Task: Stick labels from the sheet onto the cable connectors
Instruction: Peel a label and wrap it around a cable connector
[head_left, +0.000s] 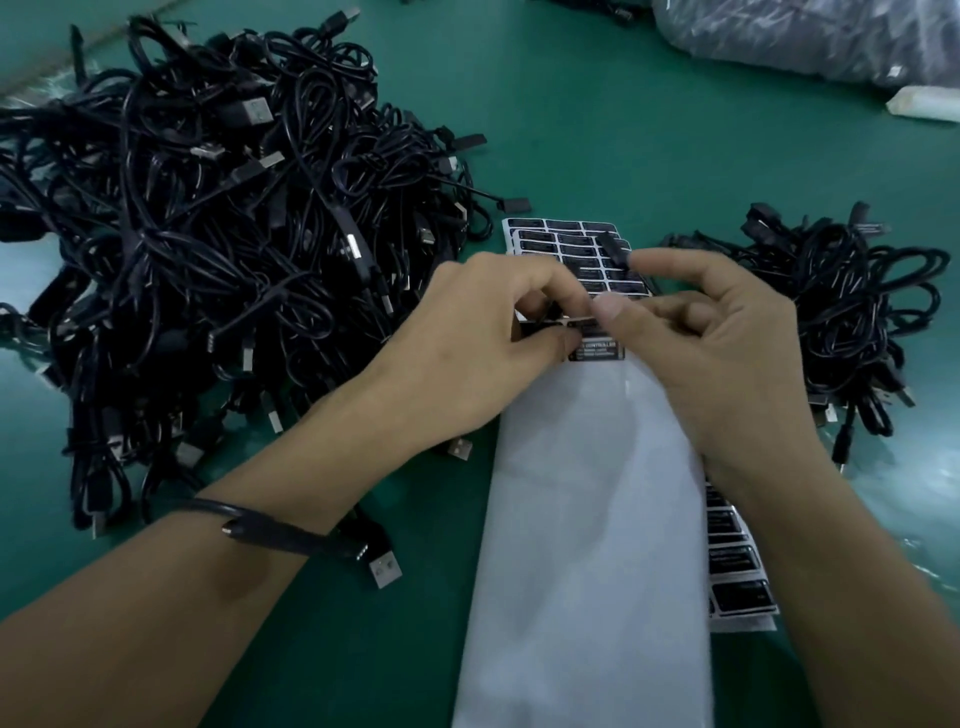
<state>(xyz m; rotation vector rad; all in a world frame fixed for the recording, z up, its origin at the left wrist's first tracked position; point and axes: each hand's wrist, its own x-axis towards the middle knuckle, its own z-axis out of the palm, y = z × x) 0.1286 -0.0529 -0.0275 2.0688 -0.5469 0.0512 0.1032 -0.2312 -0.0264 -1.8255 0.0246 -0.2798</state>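
A long white label sheet (587, 519) lies on the green table, with rows of black labels (566, 241) at its far end. My left hand (483, 338) pinches the sheet at the row of labels nearest me. My right hand (722, 358) is curled just right of it, its thumb tip down on a label (597, 351) by the left fingers. A small black cable connector (610, 249) sticks out from under my right index fingertip. One black cable (270, 530) drapes over my left forearm and ends in a USB plug (387, 569).
A big tangled heap of black cables (208, 234) fills the left of the table. A smaller bundle (852, 301) lies right of my right hand. A second label sheet (737, 566) pokes out beneath the white one. Plastic-wrapped bags (810, 36) sit at the far right.
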